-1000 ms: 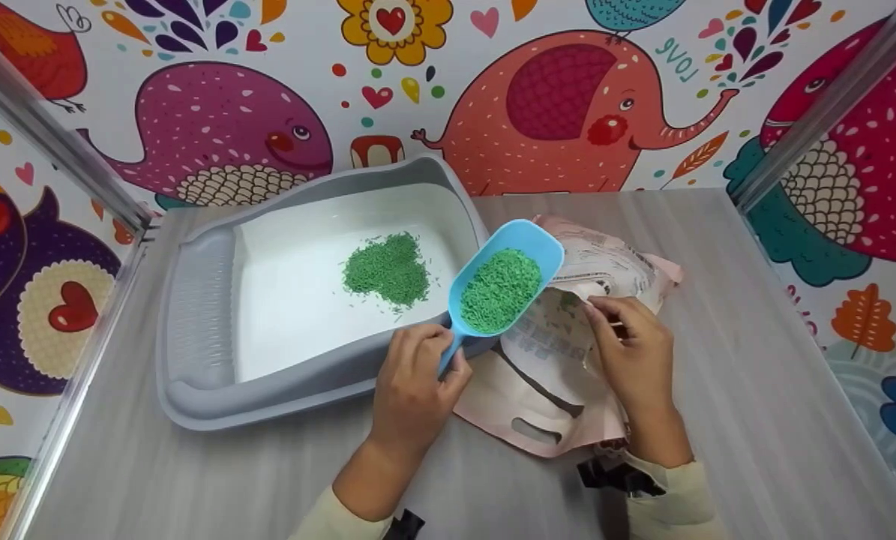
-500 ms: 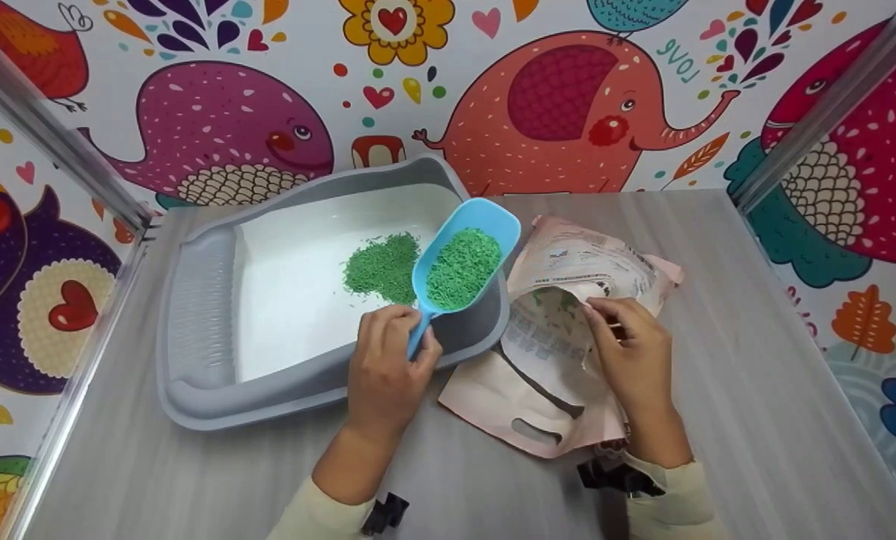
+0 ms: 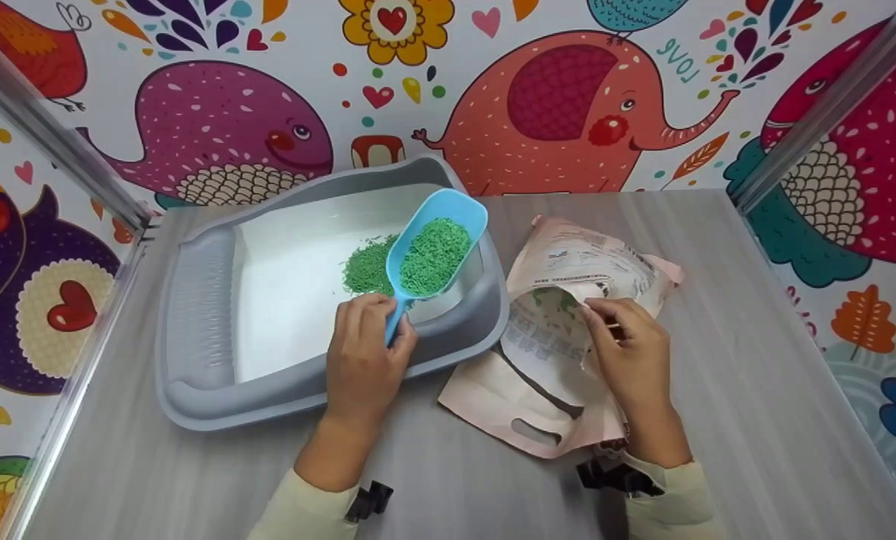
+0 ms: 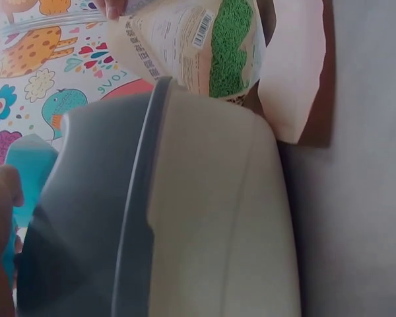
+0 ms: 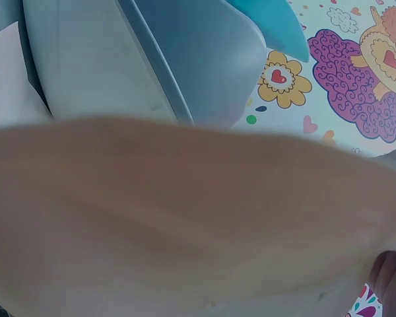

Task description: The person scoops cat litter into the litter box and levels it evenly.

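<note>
My left hand (image 3: 365,360) grips the handle of a light blue scoop (image 3: 455,206), held over the right part of a grey litter box (image 3: 196,315). Green pellets (image 3: 436,259) fill much of the scoop's bowl. Below it, a pile of the same green pellets (image 3: 369,268) lies on the box's white floor, partly hidden by the scoop. With thumb and fingers my right hand (image 3: 631,349) pinches the torn edge of a pink paper-like bag (image 3: 485,405). Its mouth gapes toward me, with some green inside. In the left wrist view the bag (image 4: 178,39) shows a green pellet patch and a barcode.
The box and bag sit side by side on a grey wood-grain table (image 3: 747,360). Behind stands a wall (image 3: 388,112) printed with cartoon animals, with metal posts (image 3: 822,105) at the corners. Black clips (image 3: 369,501) are on both cuffs.
My left hand has carried the loaded scoop leftward, from over the bag's edge to above the litter box. The right hand stays at the bag's mouth.
</note>
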The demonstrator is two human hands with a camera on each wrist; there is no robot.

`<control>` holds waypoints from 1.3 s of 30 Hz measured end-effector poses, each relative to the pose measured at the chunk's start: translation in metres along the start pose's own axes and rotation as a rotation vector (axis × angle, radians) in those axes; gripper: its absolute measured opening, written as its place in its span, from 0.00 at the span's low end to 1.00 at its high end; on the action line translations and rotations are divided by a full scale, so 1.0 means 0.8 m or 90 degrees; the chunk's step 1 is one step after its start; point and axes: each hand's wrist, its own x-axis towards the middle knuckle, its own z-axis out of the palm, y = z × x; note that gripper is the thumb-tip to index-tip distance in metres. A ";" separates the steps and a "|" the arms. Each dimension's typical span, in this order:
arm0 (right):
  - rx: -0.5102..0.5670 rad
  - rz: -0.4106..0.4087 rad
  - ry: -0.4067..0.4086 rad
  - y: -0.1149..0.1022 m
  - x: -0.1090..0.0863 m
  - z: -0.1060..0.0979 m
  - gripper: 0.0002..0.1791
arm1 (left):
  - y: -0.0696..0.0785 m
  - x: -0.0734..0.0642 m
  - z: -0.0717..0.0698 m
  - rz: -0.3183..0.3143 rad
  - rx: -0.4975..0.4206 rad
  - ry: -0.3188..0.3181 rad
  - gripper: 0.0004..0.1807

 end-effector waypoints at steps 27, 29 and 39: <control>0.000 -0.005 -0.005 0.001 0.000 0.000 0.05 | -0.060 0.007 -0.036 -0.124 0.050 -0.041 0.10; -0.002 -0.006 -0.005 0.001 0.000 0.000 0.05 | -0.065 0.008 -0.039 -0.137 0.054 -0.047 0.10; -0.003 -0.005 -0.008 0.001 0.000 0.000 0.05 | -0.089 0.012 -0.057 -0.196 0.098 -0.116 0.10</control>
